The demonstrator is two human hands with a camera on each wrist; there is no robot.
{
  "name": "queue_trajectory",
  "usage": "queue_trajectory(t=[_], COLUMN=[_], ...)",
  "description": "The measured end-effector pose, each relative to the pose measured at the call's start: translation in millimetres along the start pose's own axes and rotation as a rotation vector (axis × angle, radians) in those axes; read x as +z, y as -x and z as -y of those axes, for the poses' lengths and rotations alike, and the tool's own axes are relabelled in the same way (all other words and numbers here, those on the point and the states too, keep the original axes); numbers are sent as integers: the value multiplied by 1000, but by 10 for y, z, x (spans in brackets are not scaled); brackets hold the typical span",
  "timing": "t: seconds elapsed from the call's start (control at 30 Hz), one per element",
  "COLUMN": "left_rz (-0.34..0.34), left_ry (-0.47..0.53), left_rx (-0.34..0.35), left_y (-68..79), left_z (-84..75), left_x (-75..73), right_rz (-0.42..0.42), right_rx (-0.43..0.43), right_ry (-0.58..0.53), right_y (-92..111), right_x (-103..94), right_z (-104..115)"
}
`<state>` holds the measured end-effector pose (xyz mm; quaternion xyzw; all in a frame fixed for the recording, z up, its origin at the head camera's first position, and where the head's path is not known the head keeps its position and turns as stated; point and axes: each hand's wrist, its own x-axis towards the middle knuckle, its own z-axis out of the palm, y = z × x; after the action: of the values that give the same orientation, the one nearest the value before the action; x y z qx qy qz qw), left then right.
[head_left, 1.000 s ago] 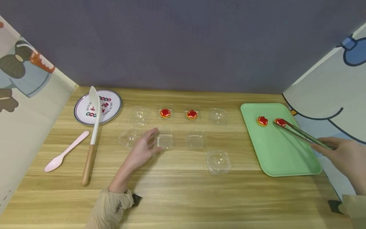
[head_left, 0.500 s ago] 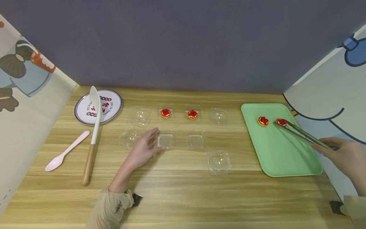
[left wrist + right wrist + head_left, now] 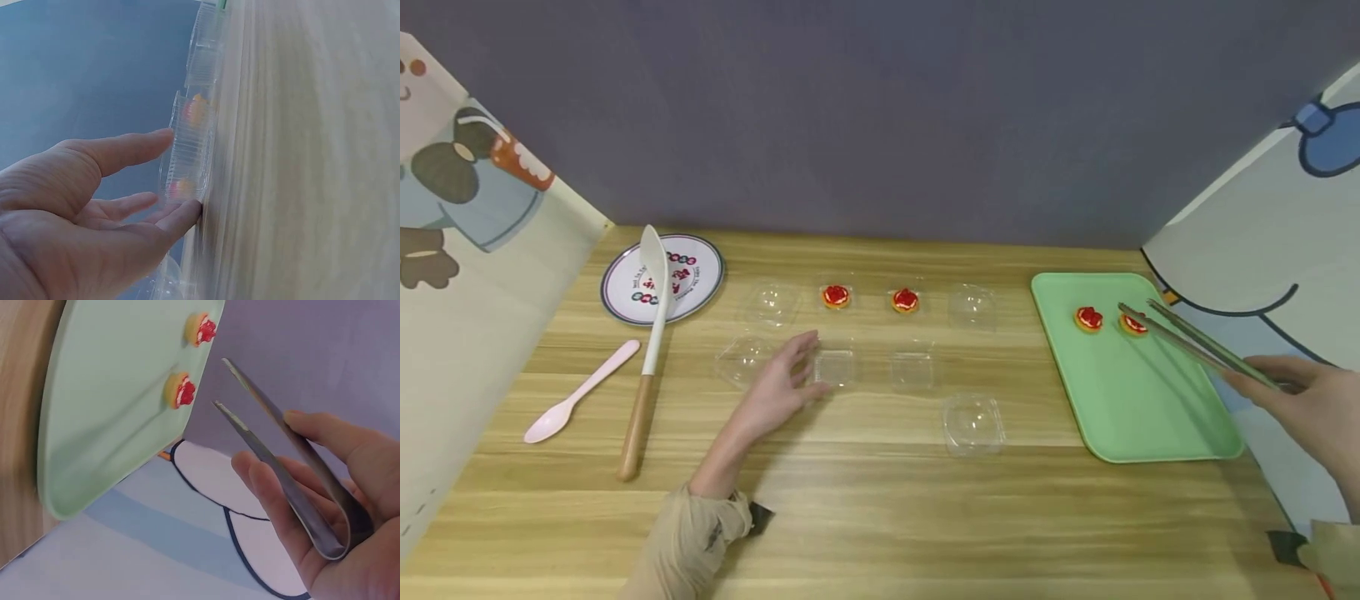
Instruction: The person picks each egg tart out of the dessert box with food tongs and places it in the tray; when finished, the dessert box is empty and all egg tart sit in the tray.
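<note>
My right hand [image 3: 1311,408] grips metal tweezers [image 3: 278,469] between thumb and fingers, their two tips spread apart with nothing between them. The tips hover over a small red-topped tart [image 3: 179,390] on the green tray [image 3: 1142,400], overlapping it in the head view. A second such tart [image 3: 1087,318] sits just left of it. My left hand [image 3: 778,387] lies low over the wooden table, thumb and fingers spread at the left end of a clear plastic box [image 3: 835,367]. In the left wrist view its fingertips are right at the ridged plastic wall.
Two clear boxes behind hold tarts [image 3: 835,297] [image 3: 905,301]. Another clear box [image 3: 912,369] and several domed lids [image 3: 973,423] stand around. At left are a plate [image 3: 700,287], a long wooden-handled spatula [image 3: 638,421] and a pink spoon [image 3: 580,393]. Walls enclose the back and sides.
The tweezers' tips have spread wider and come up off the right tart, which stays on the tray. My left hand has kept its place.
</note>
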<state>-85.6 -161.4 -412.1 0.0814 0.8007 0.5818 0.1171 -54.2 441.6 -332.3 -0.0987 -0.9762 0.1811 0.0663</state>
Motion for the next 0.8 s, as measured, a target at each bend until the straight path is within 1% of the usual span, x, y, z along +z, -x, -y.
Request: queue_trajectory(t=[0.1, 0.2, 0.33, 0.43, 0.53, 0.67, 0.8], left_rz=[0, -1, -48, -105, -140, -161, -172], left_ry=[-8, -1, 16, 22, 37, 64, 75], left_rx=[-5, -29, -39, -13, 11, 27, 42], left_y=[-15, -32, -76, -140, -214, -306, -402], left_z=[-16, -44, -89, -132, -173, -204, -225], left_x=[-1, -11, -44, -74, -110, -179, -249], right_rz=[-7, -7, -2, 14, 33, 52, 61], right_rx=[-2, 15, 3, -29, -51, -70, -88], right_ry=[-9, -15, 1, 24, 39, 24, -21], right_y=[10, 41, 82, 102, 114, 122, 114], right_x=[-5, -19, -46, -67, -90, -101, -67], right_z=[59, 129, 229, 323, 446, 626, 784])
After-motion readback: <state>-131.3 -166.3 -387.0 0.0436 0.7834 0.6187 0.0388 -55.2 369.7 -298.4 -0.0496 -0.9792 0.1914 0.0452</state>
